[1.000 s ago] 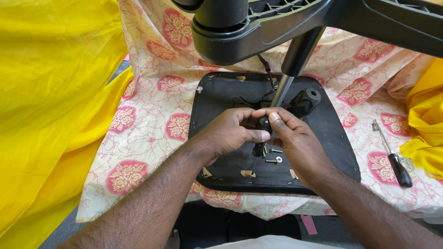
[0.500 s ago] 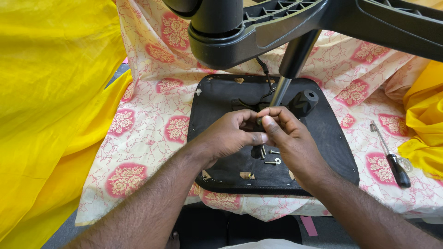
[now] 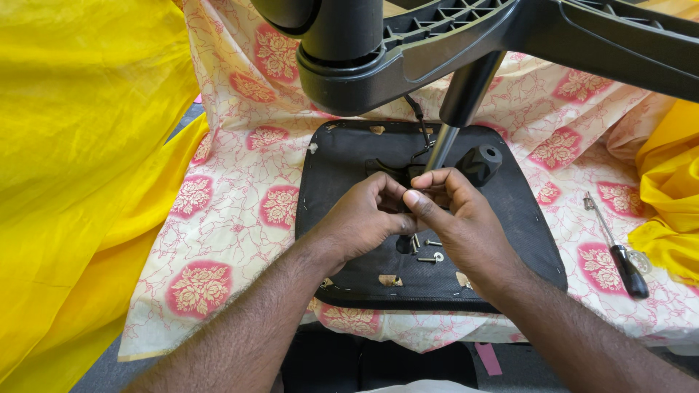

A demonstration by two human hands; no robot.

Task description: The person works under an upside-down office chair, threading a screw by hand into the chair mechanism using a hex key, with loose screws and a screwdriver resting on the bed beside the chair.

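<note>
My left hand [image 3: 364, 218] and right hand [image 3: 459, 218] pinched together mid black seat underside [image 3: 342, 167], grip narrow on something tiny I honestly can't make out, loose screws [image 3: 429, 251] just below, pink tag [image 3: 488, 358] at the floral cloth [image 3: 240, 218] edge, screwdriver [image 3: 619, 251] right, chair base [image 3: 451, 44] cut off.

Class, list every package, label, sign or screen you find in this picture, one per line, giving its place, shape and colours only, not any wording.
None of these shows: no package, printed label, sign or screen.
Nearest thing to a label: a small pink tab, plain, oblong, below the cloth's front edge, near the right forearm.
Both hands, left and right, meet over the black seat pan.
</note>
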